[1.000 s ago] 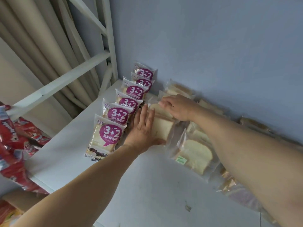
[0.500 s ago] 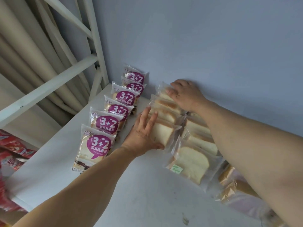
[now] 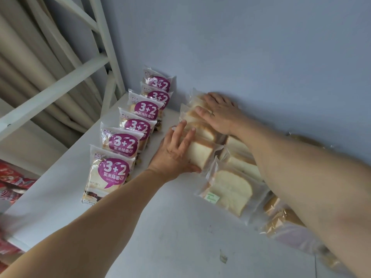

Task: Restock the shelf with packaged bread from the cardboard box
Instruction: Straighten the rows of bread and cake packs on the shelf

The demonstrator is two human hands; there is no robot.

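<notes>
On the white shelf (image 3: 164,227) a row of purple-labelled "3+2" bread packs (image 3: 118,173) runs back towards the wall. To its right stands a row of clear-wrapped white toast packs (image 3: 230,191). My left hand (image 3: 174,151) grips the left side of one toast pack (image 3: 200,155) in that row, thumb under its front edge. My right hand (image 3: 218,113) lies flat, fingers spread, on the rearmost toast packs (image 3: 192,103) against the wall. The cardboard box is not in view.
A blue-grey wall (image 3: 261,57) backs the shelf. White shelf frame bars (image 3: 60,85) and a beige curtain (image 3: 24,63) are at the left. Red snack bags (image 3: 12,185) lie on a lower level at the far left. More wrapped bread (image 3: 281,219) lies under my right forearm.
My right hand has slid back along the toast row to the wall and flattened on the rear packs. My left hand has stayed on the same toast pack.
</notes>
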